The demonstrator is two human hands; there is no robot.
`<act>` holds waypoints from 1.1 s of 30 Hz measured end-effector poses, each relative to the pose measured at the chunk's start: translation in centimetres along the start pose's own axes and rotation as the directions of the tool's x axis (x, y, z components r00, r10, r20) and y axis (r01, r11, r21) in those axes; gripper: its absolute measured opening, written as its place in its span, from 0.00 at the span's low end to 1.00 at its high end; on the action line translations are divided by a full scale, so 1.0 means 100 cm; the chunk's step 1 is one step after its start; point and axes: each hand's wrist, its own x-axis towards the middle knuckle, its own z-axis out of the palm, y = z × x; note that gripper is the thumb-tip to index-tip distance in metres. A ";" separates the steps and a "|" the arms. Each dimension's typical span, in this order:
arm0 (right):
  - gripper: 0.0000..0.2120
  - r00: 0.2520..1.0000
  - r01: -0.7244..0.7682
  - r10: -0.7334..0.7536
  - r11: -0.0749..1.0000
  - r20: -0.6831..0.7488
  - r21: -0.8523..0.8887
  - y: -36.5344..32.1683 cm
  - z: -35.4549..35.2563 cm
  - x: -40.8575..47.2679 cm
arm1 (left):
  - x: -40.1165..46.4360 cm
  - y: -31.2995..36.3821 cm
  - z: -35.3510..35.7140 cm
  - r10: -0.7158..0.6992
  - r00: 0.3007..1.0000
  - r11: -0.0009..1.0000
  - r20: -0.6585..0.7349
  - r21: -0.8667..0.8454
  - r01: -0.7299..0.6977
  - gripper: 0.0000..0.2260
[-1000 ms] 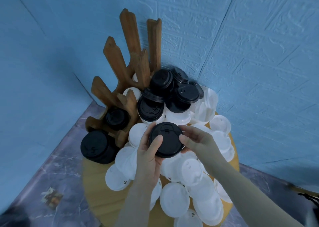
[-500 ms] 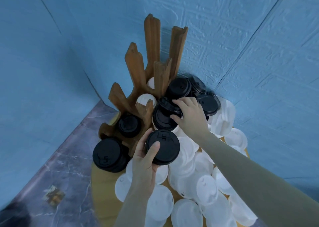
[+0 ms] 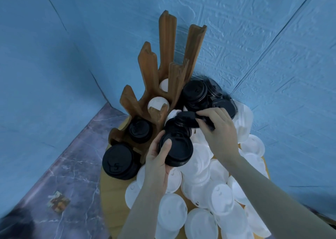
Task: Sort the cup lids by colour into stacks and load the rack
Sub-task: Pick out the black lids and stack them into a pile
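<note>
With my left hand (image 3: 157, 158) gripping the black lid stack (image 3: 176, 150) beside the wooden rack (image 3: 160, 86), I'd have my right hand (image 3: 219, 129) lift its pinched black lid (image 3: 189, 119) clear, then seat it squarely on top.

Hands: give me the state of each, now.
Left hand: closed, holding a black stack.
Right hand: closed, pinching a black lid.
</note>
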 end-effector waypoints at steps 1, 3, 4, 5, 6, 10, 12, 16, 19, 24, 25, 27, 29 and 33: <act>0.06 0.999 0.044 -0.044 0.999 0.003 0.025 -0.004 -0.005 -0.008 | 0.001 0.000 0.003 -0.010 1.000 1.000 -0.008 -0.015 0.009 0.23; 0.05 0.991 0.135 -0.135 0.990 0.012 0.032 -0.011 -0.012 -0.025 | 0.003 -0.001 0.010 -0.024 1.000 0.999 -0.014 -0.044 0.023 0.22; 0.05 0.984 0.176 -0.177 0.984 0.018 0.018 -0.012 -0.015 -0.034 | 0.003 -0.001 0.013 -0.030 0.999 0.998 -0.013 -0.050 0.030 0.22; 0.05 0.976 0.215 -0.215 0.977 0.025 0.004 -0.012 -0.016 -0.042 | 0.003 -0.002 0.015 -0.036 0.999 0.998 -0.011 -0.053 0.035 0.23; 0.07 0.967 0.252 -0.252 0.968 0.034 -0.007 -0.012 -0.017 -0.049 | 0.002 -0.003 0.017 -0.041 0.999 0.998 -0.010 -0.055 0.040 0.25; 0.13 0.910 0.391 -0.390 0.920 0.140 0.022 -0.011 -0.018 -0.071 | -0.004 -0.005 0.020 -0.056 0.998 0.997 0.033 -0.060 0.058 0.28; 0.12 0.892 0.405 -0.410 0.912 0.192 0.067 -0.013 -0.021 -0.077 | -0.008 -0.007 0.021 -0.060 0.996 0.996 0.059 -0.060 0.064 0.28; 0.11 0.982 0.002 -0.049 0.968 0.184 0.250 -0.025 -0.034 -0.080 | -0.016 -0.011 0.015 -0.043 0.995 0.998 0.094 -0.048 0.048 0.24; 0.17 0.788 -0.604 0.432 0.680 0.438 0.416 -0.037 -0.042 -0.075 | -0.025 -0.014 0.003 -0.029 0.994 0.999 0.110 -0.012 0.030 0.23; 0.17 0.544 -0.838 0.431 0.325 0.720 0.438 -0.038 -0.037 -0.080 | -0.042 -0.022 -0.023 -0.042 0.988 0.998 0.148 0.042 0.036 0.24; 0.16 0.542 -0.838 0.426 0.337 0.725 0.428 -0.038 -0.035 -0.083 | -0.045 -0.022 -0.029 -0.046 0.987 0.998 0.157 0.050 0.038 0.24; 0.17 0.516 -0.849 0.390 0.350 0.762 0.396 -0.039 -0.031 -0.088 | -0.051 -0.022 -0.042 -0.050 0.988 0.996 0.149 0.084 0.038 0.23; 0.18 0.489 -0.845 0.319 0.405 0.812 0.350 -0.040 -0.027 -0.089 | -0.056 -0.022 -0.055 -0.050 0.992 0.994 0.117 0.105 0.038 0.23; 0.16 0.589 -0.628 0.273 0.747 0.761 0.218 -0.041 -0.009 -0.075 | -0.061 -0.024 -0.069 -0.014 0.999 1.000 0.049 0.027 0.012 0.23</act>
